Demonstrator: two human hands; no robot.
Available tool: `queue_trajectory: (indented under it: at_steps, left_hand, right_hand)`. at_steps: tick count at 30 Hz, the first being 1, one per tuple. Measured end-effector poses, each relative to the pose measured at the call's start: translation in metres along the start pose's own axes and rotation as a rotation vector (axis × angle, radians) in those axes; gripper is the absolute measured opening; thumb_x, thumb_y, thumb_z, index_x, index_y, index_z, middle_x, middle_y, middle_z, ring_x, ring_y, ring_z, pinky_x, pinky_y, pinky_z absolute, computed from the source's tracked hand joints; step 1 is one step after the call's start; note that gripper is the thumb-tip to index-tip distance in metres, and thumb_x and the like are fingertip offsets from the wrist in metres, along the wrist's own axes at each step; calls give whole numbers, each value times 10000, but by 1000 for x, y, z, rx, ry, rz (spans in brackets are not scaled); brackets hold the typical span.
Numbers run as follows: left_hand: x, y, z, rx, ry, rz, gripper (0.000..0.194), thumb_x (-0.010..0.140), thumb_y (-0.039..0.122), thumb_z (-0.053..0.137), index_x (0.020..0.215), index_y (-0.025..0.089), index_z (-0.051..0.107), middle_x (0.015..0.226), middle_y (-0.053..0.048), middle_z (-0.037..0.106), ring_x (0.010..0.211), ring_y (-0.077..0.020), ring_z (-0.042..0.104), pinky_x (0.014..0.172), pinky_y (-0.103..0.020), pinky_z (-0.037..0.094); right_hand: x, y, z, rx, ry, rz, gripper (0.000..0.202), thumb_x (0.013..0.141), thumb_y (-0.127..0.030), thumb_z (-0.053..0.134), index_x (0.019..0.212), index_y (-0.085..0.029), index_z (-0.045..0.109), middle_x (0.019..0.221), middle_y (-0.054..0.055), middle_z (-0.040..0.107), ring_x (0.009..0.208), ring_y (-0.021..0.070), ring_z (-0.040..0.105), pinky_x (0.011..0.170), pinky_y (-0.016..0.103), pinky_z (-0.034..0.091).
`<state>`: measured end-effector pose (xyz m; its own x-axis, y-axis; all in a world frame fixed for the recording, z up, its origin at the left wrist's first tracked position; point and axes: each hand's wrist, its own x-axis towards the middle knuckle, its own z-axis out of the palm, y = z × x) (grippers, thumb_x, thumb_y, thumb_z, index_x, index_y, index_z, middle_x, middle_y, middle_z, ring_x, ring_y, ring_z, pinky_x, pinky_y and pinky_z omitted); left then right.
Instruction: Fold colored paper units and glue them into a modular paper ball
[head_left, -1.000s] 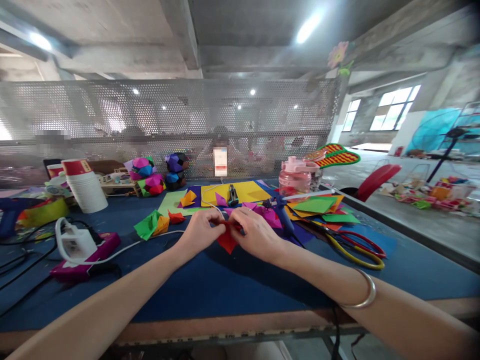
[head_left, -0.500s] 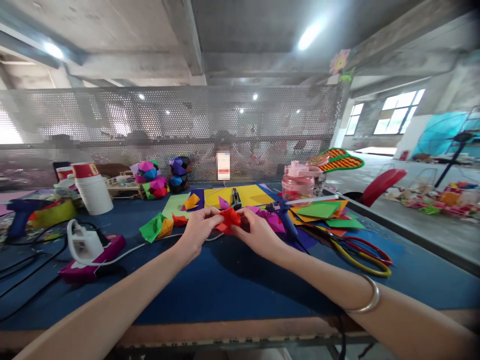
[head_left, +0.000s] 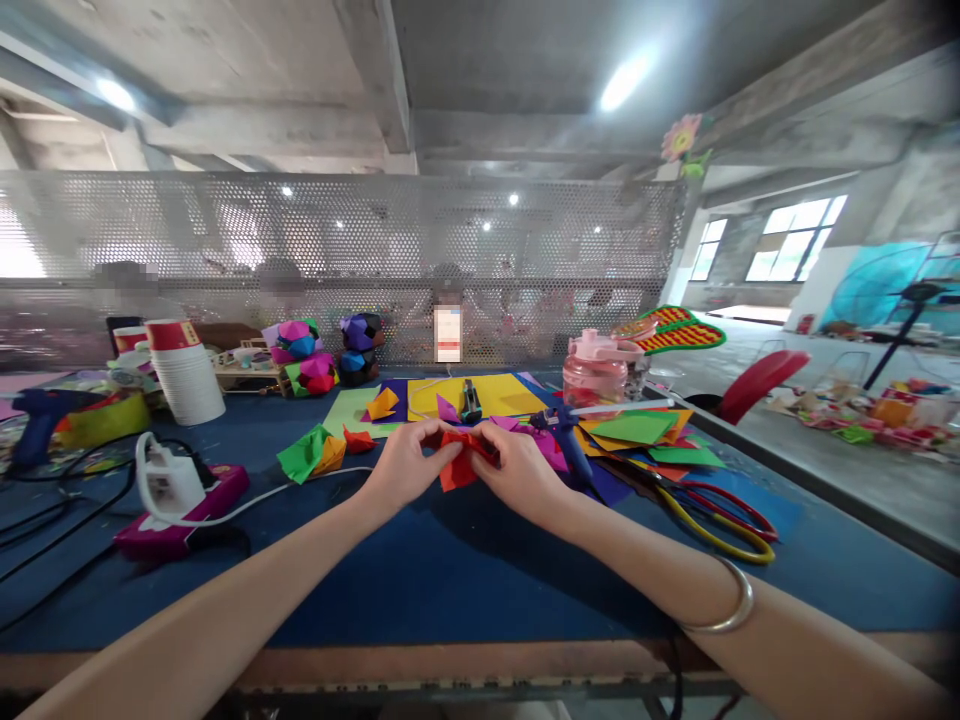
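Between my hands is a folded red paper piece (head_left: 459, 468), held above the blue table mat. My left hand (head_left: 411, 462) pinches its left side between thumb and fingers. On the right side, my right hand (head_left: 519, 468) grips it the same way, with a bangle on that wrist. Left of my hands lie a green folded paper (head_left: 302, 454), a yellow-orange one (head_left: 331, 457) and a small red-orange one (head_left: 359, 440). A blue glue gun (head_left: 574, 448) rests just right of my right hand.
Scissors (head_left: 720, 515) lie beside stacked coloured paper (head_left: 634, 428) at the right. A pink bottle (head_left: 594, 370) stands behind. Paper cups (head_left: 186, 378) and a purple power strip (head_left: 184, 515) with cables occupy the left. A phone (head_left: 448, 334) stands at the perforated screen.
The red paper has been turned in my fingers, and a flat flap now hangs lower between my thumbs. Both hands have drawn slightly closer around it.
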<state>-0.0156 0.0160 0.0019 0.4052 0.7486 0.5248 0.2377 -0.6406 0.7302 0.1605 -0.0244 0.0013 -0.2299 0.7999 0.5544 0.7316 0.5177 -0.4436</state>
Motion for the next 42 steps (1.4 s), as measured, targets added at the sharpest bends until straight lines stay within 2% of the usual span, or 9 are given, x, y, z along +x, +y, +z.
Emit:
queue_trajectory:
  at_steps: [6, 13, 18, 22, 26, 29, 32, 37, 42]
  left_hand:
    - [-1, 1, 0, 100, 79, -57, 156, 782, 279, 620, 720, 145, 669, 648, -14, 640, 618, -139, 558, 599, -246, 414]
    - [-1, -1, 2, 3, 24, -56, 150, 757, 228, 592, 841, 152, 690, 826, -48, 713, 776, -184, 642, 746, -284, 483]
    - [0, -3, 1, 2, 28, -55, 132, 733, 198, 600, 817, 156, 693, 854, -54, 726, 849, -209, 661, 810, -308, 484]
    - [-1, -1, 1, 24, 33, -23, 115, 744, 202, 600, 816, 157, 678, 862, -56, 723, 859, -209, 660, 824, -315, 485]
    - [-1, -1, 1, 33, 24, 12, 123, 764, 208, 595, 841, 156, 676, 873, -58, 722, 862, -208, 655, 831, -322, 487]
    - [-1, 0, 2, 11, 11, 5, 122, 767, 215, 603, 843, 154, 676, 869, -59, 718, 870, -207, 649, 831, -320, 489]
    - [-1, 2, 4, -126, -13, -58, 141, 758, 249, 631, 848, 147, 665, 863, -56, 704, 835, -189, 647, 787, -299, 498]
    - [-3, 11, 5, -462, -55, -308, 271, 689, 294, 722, 900, 153, 629, 815, -22, 692, 690, -136, 638, 658, -249, 487]
    - [-3, 10, 5, -520, 8, -374, 260, 657, 304, 754, 831, 136, 659, 741, -15, 694, 638, -123, 623, 616, -234, 468]
  right_hand:
    - [2, 1, -2, 20, 90, -57, 80, 871, -197, 588, 949, -190, 603, 910, 39, 695, 813, 169, 641, 717, 273, 459]
    - [1, -1, -3, 25, 99, -85, 59, 882, -180, 585, 922, -198, 625, 887, 32, 692, 821, 169, 638, 730, 280, 471]
    - [1, -4, -4, 53, 101, -101, 73, 881, -182, 573, 904, -192, 641, 881, 45, 681, 836, 179, 628, 740, 294, 470]
    - [4, -3, -4, 185, 108, -26, 95, 866, -237, 593, 868, -191, 675, 862, 46, 695, 815, 184, 629, 725, 299, 472]
    - [7, 1, -4, 477, 24, 116, 188, 841, -345, 621, 845, -171, 693, 821, 39, 708, 770, 174, 634, 720, 294, 489]
    - [8, 2, -3, 508, 20, 136, 210, 835, -360, 620, 833, -162, 691, 799, 35, 706, 755, 167, 630, 728, 294, 488]
    - [7, 0, -4, 397, 60, 114, 195, 850, -338, 600, 844, -164, 688, 800, 39, 706, 762, 172, 628, 723, 296, 484]
    - [5, -3, -5, 348, 98, 101, 182, 869, -325, 579, 870, -175, 681, 825, 41, 710, 770, 171, 637, 709, 287, 484]
    - [7, -4, -6, 347, 96, 114, 212, 893, -341, 542, 877, -172, 670, 850, 37, 699, 774, 162, 623, 684, 267, 473]
